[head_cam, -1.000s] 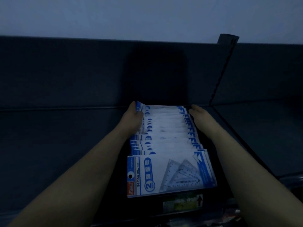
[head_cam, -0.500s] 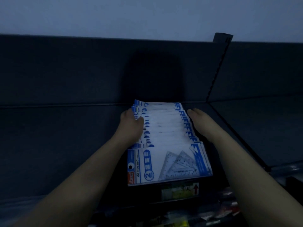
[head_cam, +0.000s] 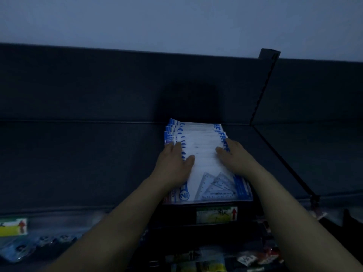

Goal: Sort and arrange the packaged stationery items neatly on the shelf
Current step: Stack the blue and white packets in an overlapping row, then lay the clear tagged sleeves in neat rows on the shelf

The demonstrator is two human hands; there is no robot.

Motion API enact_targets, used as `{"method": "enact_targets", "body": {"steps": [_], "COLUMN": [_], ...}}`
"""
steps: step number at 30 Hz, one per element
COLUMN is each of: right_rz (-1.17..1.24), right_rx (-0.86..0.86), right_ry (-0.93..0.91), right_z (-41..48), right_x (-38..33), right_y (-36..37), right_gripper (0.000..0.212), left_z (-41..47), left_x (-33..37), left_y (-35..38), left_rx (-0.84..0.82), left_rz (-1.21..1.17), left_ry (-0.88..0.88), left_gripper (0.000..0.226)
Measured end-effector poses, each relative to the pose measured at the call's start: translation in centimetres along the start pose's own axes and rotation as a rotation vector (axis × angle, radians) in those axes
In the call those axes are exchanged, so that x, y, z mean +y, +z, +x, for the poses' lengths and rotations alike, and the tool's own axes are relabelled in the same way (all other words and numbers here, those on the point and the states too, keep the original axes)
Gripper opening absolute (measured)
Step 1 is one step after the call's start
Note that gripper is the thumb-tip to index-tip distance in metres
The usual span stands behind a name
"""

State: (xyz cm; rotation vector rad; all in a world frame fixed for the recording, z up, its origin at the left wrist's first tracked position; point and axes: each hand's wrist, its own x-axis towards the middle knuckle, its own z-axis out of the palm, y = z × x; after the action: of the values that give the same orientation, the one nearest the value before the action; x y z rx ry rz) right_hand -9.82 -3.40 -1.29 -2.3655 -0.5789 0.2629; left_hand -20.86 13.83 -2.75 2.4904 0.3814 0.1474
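Observation:
A row of white-and-blue geometry-set packets (head_cam: 202,146) lies overlapped front to back on the dark shelf (head_cam: 78,163), each showing clear plastic triangle rulers. My left hand (head_cam: 173,163) lies flat on the left side of the packets, fingers straight, thumb spread across the white face. My right hand (head_cam: 233,156) lies flat on the right side, fingers over the blue edge strips. The front packet (head_cam: 214,189) shows its rulers between my wrists.
A slanted metal divider (head_cam: 263,91) bounds the shelf bay at the right. Price labels (head_cam: 216,213) sit on the shelf's front edge. More packaged goods (head_cam: 21,248) lie on the lower shelf at the left and bottom right.
Both hands have come off the sides of the row and now lie on top of the packets, nearer the front. The view has dropped, showing the lower shelf.

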Motion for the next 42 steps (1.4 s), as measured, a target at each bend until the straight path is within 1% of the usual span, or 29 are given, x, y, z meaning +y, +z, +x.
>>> {"method": "enact_targets", "body": {"steps": [2, 3, 4, 7, 8, 10, 12, 14, 16, 18, 20, 22, 26, 30, 33, 39, 42], "right_rz": [0.069, 0.073, 0.057, -0.178, -0.277, -0.424, -0.46, -0.452, -0.421, -0.43, -0.43, -0.399, -0.33, -0.3, -0.275, -0.209, -0.179], "right_rx": [0.051, 0.077, 0.096, 0.082, 0.055, 0.004, -0.014, 0.008, 0.043, 0.055, 0.044, 0.025, 0.026, 0.023, -0.019, -0.084, -0.121], "right_ry": [-0.006, -0.002, 0.006, -0.067, -0.102, -0.146, -0.143, -0.116, -0.113, -0.158, -0.211, -0.259, -0.375, -0.459, -0.477, -0.513, -0.51], "right_z": [-0.5, -0.8, -1.1, -2.2, -2.5, -2.9, -3.2, -3.5, -3.9, -4.3, -4.5, -4.7, -4.6, -3.9, -3.8, -3.6, -3.7], "right_x": [0.2, 0.2, 0.3, 0.1, -0.1, -0.3, -0.3, -0.7, -1.8, -3.4, -5.4, -7.6, -12.8, -18.0, -22.2, -31.6, -35.8], "right_y": [-0.2, -0.3, -0.4, -0.2, 0.1, 0.7, 1.0, 1.0, 1.0, 1.3, 2.0, 3.1, 5.9, 10.1, 14.0, 22.1, 25.5], "right_gripper": [0.029, 0.029, 0.032, 0.053, 0.058, 0.061, 0.063, 0.063, 0.063, 0.065, 0.066, 0.064, 0.058, 0.057, 0.056, 0.053, 0.052], "left_z": [-0.2, -0.4, -0.6, -1.7, -2.1, -2.8, -3.2, -3.5, -3.7, -4.0, -4.5, -5.2, -6.7, -8.5, -10.2, -13.9, -15.5], "left_x": [-0.2, -0.3, -0.3, 0.4, 0.6, 1.0, 1.1, 1.0, 0.6, -0.1, -1.2, -2.6, -6.1, -10.9, -15.3, -24.9, -29.2], "left_y": [0.0, -0.2, -0.4, -0.7, -0.7, -0.4, -0.4, -0.9, -1.8, -3.1, -4.6, -6.0, -9.0, -12.7, -16.0, -23.2, -26.6], "left_rx": [0.022, 0.051, 0.084, 0.139, 0.124, 0.05, -0.002, 0.02, 0.089, 0.184, 0.268, 0.32, 0.398, 0.474, 0.504, 0.52, 0.521], "left_rz": [-0.093, -0.1, -0.052, 0.26, 0.322, 0.355, 0.329, 0.283, 0.217, 0.124, 0.022, -0.012, -0.001, 0.028, 0.033, 0.025, 0.058], "left_ry": [-0.017, -0.02, -0.02, 0.052, 0.081, 0.102, 0.092, 0.074, 0.068, 0.073, 0.07, 0.055, -0.002, -0.086, -0.15, -0.202, -0.228], "left_gripper": [0.069, 0.069, 0.068, 0.062, 0.06, 0.059, 0.058, 0.057, 0.056, 0.052, 0.048, 0.043, 0.038, 0.031, 0.025, 0.025, 0.026]}}
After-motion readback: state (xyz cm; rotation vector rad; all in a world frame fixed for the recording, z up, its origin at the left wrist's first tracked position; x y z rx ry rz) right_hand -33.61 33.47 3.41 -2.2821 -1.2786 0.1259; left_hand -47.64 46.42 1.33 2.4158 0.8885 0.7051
